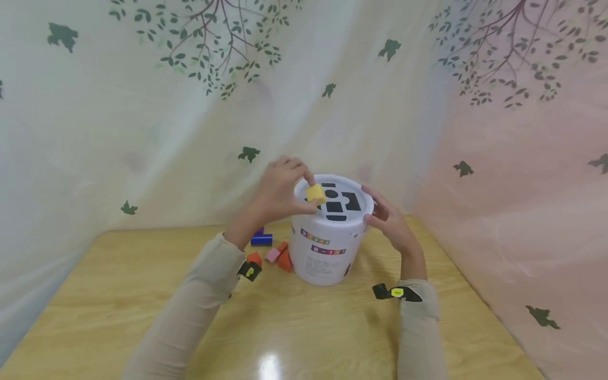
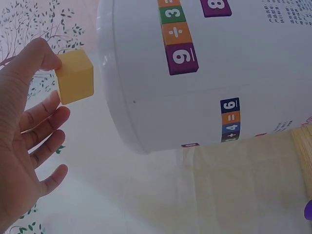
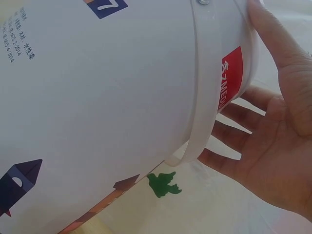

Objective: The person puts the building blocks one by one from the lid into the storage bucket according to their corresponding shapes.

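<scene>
A yellow block (image 1: 315, 194) is pinched between the thumb and a finger of my left hand (image 1: 283, 191), above the left side of the bucket lid (image 1: 349, 184). Seen from the left wrist, the yellow block (image 2: 75, 76) looks like a cube, and the other fingers are spread apart from it. The white bucket (image 1: 323, 253) stands upright; its lid has several dark shaped holes. My right hand (image 1: 390, 221) holds the bucket's rim on the right side. In the right wrist view, its thumb lies on the rim and its fingers (image 3: 234, 131) reach behind the handle (image 3: 202, 83).
Left of the bucket lie several blocks on the wooden table (image 1: 142, 274): a blue cylinder (image 1: 262, 240), a pink block (image 1: 273, 255), an orange-red triangular block (image 1: 284, 261) and others. A patterned cloth (image 1: 199, 132) hangs behind the table and along the right.
</scene>
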`<state>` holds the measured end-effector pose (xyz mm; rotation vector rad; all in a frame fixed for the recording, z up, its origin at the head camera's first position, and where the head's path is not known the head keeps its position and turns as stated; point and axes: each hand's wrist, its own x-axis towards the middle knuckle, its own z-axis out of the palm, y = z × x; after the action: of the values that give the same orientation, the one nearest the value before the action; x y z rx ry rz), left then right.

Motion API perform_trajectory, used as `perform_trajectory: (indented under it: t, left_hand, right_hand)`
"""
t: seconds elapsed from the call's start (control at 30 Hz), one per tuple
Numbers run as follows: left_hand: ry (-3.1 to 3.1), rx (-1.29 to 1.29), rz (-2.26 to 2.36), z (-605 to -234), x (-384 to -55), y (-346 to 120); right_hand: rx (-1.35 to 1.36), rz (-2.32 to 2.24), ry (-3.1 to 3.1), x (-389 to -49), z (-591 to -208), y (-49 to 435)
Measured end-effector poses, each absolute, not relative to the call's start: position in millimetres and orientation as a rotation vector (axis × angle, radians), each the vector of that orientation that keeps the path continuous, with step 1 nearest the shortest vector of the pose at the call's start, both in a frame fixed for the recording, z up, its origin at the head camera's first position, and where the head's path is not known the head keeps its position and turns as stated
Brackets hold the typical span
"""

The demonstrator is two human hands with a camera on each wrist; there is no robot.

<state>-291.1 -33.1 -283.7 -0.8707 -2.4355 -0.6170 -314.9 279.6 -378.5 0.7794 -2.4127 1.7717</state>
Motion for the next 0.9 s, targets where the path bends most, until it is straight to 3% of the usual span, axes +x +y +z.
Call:
perform_trajectory:
  t: [0.9]
  left_hand:
    - [-2.567, -0.919, -0.488, -288, -315, 7]
  right_hand:
    - [0.745, 1.763, -2.414, -317, -379, 280]
